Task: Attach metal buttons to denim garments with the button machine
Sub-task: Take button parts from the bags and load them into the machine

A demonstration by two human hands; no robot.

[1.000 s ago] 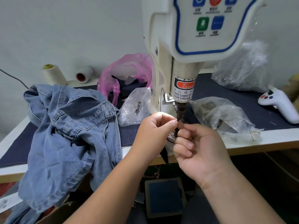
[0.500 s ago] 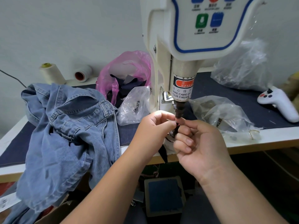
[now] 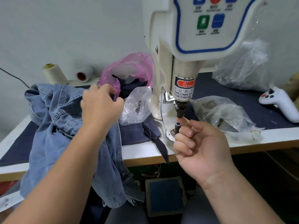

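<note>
The white button machine (image 3: 202, 29) stands at the table's middle, its black upper punch (image 3: 180, 110) above a small lower die (image 3: 177, 126). My right hand (image 3: 200, 143) is just right of the die. Its index fingertip touches the underside of the punch and the other fingers are curled. A light blue denim garment (image 3: 56, 126) lies heaped on the left and hangs over the table edge. My left hand (image 3: 100, 104) hovers over it near a clear bag (image 3: 137, 107) of small metal parts, fingers loosely bent, nothing visible in them.
A pink bag (image 3: 134, 67) of dark scraps sits behind the clear one. Another clear bag (image 3: 226, 115) lies right of the die and a larger one (image 3: 242, 67) behind it. A white controller (image 3: 279, 102), two thread spools (image 3: 54, 73), a dark denim scrap (image 3: 134, 131), a foot pedal (image 3: 165, 196) below.
My left hand left the punch, where it met the right hand, and moved left and back over the denim garment. The right hand stayed, its index finger now raised to the punch.
</note>
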